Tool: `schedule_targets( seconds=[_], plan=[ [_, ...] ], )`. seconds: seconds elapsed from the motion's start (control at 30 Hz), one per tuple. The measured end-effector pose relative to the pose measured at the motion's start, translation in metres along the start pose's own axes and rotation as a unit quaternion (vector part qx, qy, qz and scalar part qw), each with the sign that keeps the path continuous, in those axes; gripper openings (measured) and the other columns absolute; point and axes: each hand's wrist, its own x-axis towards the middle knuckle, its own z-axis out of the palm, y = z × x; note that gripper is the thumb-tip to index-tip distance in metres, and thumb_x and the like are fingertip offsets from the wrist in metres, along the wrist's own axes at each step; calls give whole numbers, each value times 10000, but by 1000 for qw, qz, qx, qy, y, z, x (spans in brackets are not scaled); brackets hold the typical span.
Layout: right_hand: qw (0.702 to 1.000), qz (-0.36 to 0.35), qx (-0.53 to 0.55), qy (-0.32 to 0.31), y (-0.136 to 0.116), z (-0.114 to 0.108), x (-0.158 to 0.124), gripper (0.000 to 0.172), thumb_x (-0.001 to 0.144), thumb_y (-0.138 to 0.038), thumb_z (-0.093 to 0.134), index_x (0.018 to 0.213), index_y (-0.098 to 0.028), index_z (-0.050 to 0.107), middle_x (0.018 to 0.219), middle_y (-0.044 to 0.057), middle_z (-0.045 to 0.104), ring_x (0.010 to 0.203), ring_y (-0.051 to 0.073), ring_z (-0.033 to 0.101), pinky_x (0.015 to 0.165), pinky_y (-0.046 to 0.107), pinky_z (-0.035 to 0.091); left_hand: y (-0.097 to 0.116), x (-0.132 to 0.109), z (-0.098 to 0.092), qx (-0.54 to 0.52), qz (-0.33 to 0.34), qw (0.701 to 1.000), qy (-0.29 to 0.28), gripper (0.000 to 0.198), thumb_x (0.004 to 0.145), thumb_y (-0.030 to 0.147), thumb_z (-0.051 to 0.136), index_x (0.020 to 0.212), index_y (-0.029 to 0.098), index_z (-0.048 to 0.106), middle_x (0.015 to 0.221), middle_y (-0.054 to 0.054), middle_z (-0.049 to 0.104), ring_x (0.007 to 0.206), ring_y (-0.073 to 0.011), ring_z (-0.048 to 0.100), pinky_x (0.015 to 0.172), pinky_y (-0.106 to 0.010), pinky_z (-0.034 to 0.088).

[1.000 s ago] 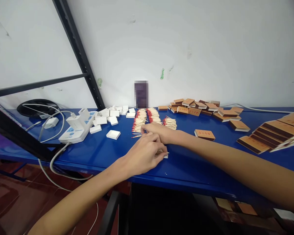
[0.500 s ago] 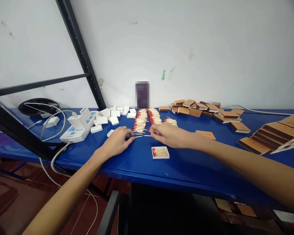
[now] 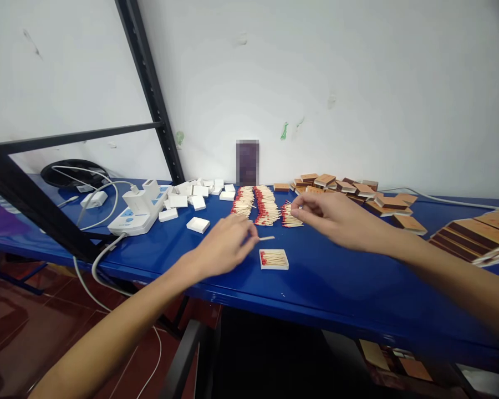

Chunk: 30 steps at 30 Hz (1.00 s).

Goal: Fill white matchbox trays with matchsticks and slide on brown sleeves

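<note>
My left hand (image 3: 224,246) is closed in a pinch on a single matchstick (image 3: 268,238), whose pale end sticks out to the right above the table. Just below it lies a white matchbox tray (image 3: 286,267) filled with red-headed matches (image 3: 274,257). My right hand (image 3: 341,219) is at the small right-hand pile of matches (image 3: 290,217), thumb and forefinger drawn together; whatever is between them is hidden. Two longer rows of matches, a left one (image 3: 243,200) and a middle one (image 3: 266,205), run back toward the wall.
White empty trays (image 3: 183,194) are heaped at back left, with one separate tray (image 3: 198,224) nearer. Brown matchboxes (image 3: 349,188) pile up at back right; stacked ones (image 3: 474,233) stand far right. A power strip (image 3: 133,219) with cables and a black rack post (image 3: 153,88) are left.
My left hand has moved right and nearer, now with a matchstick in its fingers. My right hand has shifted right to the small match pile. The view has turned slightly.
</note>
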Motion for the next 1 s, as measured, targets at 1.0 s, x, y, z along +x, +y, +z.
schedule_targets(
  seconds=[1.0],
  plan=[
    [989, -51, -78, -115, 4, 47, 56, 163, 889, -227, 504, 797, -163, 622, 663, 20, 624, 601, 137, 499, 582, 260, 315, 34, -5, 3, 5, 22, 997, -80, 190, 971, 256, 421, 911, 184, 586, 980, -46, 583, 955, -213, 515, 870, -381, 389]
  ],
)
